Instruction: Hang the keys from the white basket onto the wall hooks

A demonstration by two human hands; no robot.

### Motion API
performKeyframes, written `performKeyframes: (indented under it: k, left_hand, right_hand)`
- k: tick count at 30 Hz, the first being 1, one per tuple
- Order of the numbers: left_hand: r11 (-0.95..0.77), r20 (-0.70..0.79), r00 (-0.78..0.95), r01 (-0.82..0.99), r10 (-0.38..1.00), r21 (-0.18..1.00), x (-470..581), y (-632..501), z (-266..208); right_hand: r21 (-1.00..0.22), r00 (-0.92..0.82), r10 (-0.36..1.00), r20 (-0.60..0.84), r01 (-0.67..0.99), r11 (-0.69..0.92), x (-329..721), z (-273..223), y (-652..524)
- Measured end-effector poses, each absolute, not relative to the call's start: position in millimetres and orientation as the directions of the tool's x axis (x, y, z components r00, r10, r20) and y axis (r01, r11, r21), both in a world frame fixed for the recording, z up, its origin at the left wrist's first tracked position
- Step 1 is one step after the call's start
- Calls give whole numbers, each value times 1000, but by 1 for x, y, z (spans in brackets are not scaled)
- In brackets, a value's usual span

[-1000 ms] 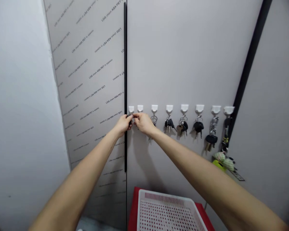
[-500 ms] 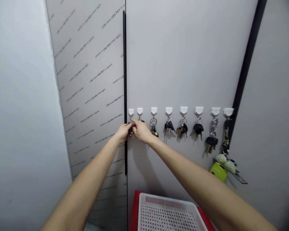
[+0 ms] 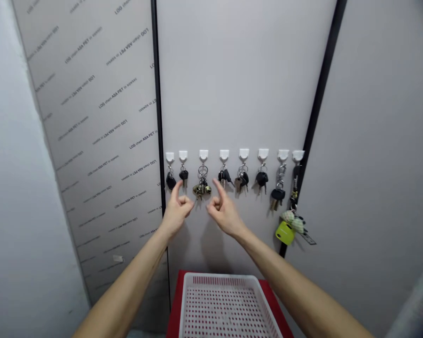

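Observation:
Several bunches of keys hang in a row from white hooks on a pale panel. My left hand (image 3: pixel 176 212) is empty, index finger stretched up and thumb apart, just below a black-headed key (image 3: pixel 184 175) on the second hook. Also empty, my right hand (image 3: pixel 225 212) points its index finger upward below a key bunch (image 3: pixel 224 175) on the fourth hook. Between the two hands hangs a ring of keys with brass-coloured pieces (image 3: pixel 202 188). The leftmost hook (image 3: pixel 169 157) carries a black key fob (image 3: pixel 170 181).
Below my hands, a white perforated basket (image 3: pixel 219 280) stands on a red surface (image 3: pixel 174 305). At the right hang more keys (image 3: pixel 278 196) and a bunch with a lime-green tag (image 3: pixel 285 233). A dark vertical strip (image 3: pixel 157 84) edges the panel on the left.
Both hands have come away from the leftmost hook, moving lower and apart, with fingers now extended. The black fob hangs free there. The view has shifted right.

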State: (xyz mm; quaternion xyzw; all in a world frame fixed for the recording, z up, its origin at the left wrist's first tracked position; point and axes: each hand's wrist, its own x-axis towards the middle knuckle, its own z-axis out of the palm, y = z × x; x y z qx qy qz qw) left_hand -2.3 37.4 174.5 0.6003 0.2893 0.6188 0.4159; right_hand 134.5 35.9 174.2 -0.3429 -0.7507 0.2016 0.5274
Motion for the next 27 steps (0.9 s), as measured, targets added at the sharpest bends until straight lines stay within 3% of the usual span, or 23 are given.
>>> performKeyframes:
  k: [3,7,13,15,17,20,22,27]
  left_hand:
    - [-605,652,109,-283,750,744,12,17,203]
    - [-607,680,141,-347,719,715,22,8,214]
    - [-650,687,151,-232,711,724,16,15,205]
    - [-686,689,110,-68,716,724,8,24,198]
    - [-704,721,-52,175,691,688,-3,38,190]
    - [-613,790,-314,503,527,609,-20,60,182]
    - [-543,810,-346,609,473,578,-25,72,181]
    - [-395,789,-330,726,519,563,-12,89,189]
  right_hand:
    - [-611,-180,623,761,124,782,133,202,17]
    - [-629,-205,619,758,21,777,129,219,5]
    - [-650,-231,635,737,12,760,124,211,12]
    - [-659,-216,665,715,108,744,119,206,21]
    - [-644,-164,697,698,280,712,115,201,34]
    - [-534,-41,665,746,561,633,110,198,54]
    - [-474,44,621,783,689,548,109,199,63]
    - [-439,160,632,758,842,313,105,199,72]
